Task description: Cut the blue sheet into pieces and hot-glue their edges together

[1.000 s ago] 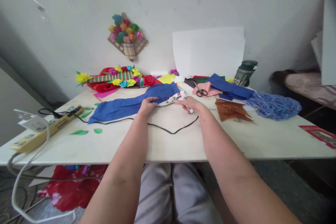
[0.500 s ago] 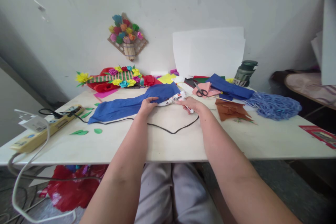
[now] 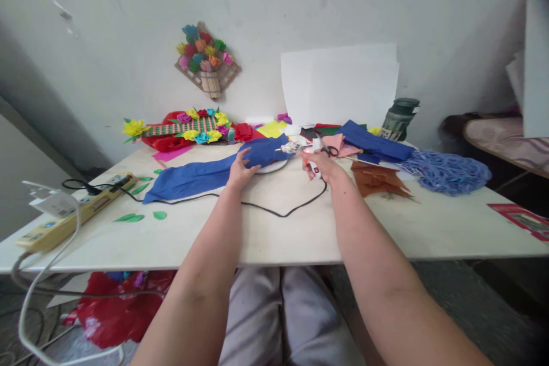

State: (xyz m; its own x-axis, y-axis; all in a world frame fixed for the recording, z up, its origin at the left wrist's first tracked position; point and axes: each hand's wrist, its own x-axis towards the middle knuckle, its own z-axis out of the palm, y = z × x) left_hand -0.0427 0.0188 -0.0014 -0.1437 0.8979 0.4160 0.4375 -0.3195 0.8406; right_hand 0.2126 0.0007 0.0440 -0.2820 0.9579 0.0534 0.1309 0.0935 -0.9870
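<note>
A long blue sheet (image 3: 193, 177), cloth or crepe paper, lies across the table, its right end over a pale disc (image 3: 274, 167) whose front rim shows. My left hand (image 3: 241, 170) rests at the sheet's lower edge beside the disc, fingers apart and curved, the thumb near the rim. In my right hand (image 3: 321, 164) is a white glue gun (image 3: 316, 171), its nozzle end pointing left above the sheet's right end. Whitish stuff clings around the nozzle. A black cord (image 3: 283, 216) runs from the gun's handle across the table to the left.
At left lies a power strip (image 3: 86, 206) with a white charger (image 3: 54, 203). Green paper leaves (image 3: 159, 215) lie nearby. Behind are a flower-trimmed piece (image 3: 184, 126), scissors (image 3: 329, 151) and coloured papers. Blue yarn (image 3: 450, 172), brown paper (image 3: 377, 179) and a bottle (image 3: 401, 119) are at right.
My right hand has lifted the glue gun away from the disc's edge, up and slightly right. My left hand has loosened, its fingers spreading upward, and more of the disc's rim shows.
</note>
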